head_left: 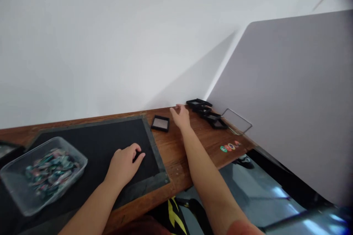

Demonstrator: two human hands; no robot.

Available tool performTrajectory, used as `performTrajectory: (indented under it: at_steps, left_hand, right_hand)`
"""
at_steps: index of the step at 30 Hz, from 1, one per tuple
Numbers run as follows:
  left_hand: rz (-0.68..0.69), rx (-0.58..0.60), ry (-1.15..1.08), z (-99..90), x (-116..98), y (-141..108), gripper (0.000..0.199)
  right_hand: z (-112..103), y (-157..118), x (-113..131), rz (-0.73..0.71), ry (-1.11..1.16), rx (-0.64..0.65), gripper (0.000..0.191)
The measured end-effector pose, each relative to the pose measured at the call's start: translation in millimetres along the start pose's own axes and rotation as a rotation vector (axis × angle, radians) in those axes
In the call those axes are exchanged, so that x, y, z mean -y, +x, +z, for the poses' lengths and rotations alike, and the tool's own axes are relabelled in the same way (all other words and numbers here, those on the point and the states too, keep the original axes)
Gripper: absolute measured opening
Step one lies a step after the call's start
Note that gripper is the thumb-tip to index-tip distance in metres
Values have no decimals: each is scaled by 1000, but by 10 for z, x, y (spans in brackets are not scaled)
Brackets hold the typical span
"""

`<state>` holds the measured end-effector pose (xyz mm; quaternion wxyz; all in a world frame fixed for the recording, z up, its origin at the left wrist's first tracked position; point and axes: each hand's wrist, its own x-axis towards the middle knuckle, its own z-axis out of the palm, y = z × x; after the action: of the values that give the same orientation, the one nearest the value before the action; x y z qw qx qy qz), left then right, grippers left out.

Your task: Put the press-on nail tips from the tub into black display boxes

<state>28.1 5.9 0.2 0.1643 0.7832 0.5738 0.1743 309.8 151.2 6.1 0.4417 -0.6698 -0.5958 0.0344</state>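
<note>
My left hand (125, 162) hovers over or rests on the black mat (110, 137), its thumb and fingers curved apart with nothing between them. My right hand (181, 116) reaches toward the back of the wooden table (176, 154), fingers spread and holding nothing. Just left of it lies a small black frame (160, 123) with a greyish centre. To its right, several black frames (212, 116) are piled loosely near the wall. A clear plastic tub (79, 170) on the left side of the mat contains many small teal, pink and grey pieces (53, 170).
A dark-edged object (11, 152) sits at the far left. Near the table's right edge are a thin metal loop (237, 122) and round coloured stickers (230, 147). A grey panel (289, 91) rises on the right, and a white wall (110, 44) stands behind.
</note>
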Motion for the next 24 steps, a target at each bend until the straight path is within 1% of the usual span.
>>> performTrajectory:
  at_steps: [2, 6, 9, 11, 13, 18, 24]
  left_hand:
    - [-12, 31, 13, -6, -6, 3, 20]
    - [-44, 62, 33, -24, -22, 13, 22]
    - [-48, 80, 37, -13, 1, 28, 24]
    - [-44, 83, 41, 6, 31, 40, 27]
    - [-43, 82, 43, 25, 57, 50, 29]
    - [-50, 81, 38, 38, 72, 60, 33]
    - [-48, 92, 25, 26, 70, 57, 36]
  right_hand:
    - [-5, -21, -3, 1, -13, 162, 62]
    - [-32, -71, 36, -70, -24, 443, 104]
    - [-31, -82, 56, -50, -72, 596, 136]
    - [-27, -76, 58, -24, -135, 679, 145]
    - [-27, -67, 55, -17, -170, 714, 141]
    - [-19, -61, 67, -46, -164, 672, 120]
    - [15, -77, 94, -42, -147, 628, 114]
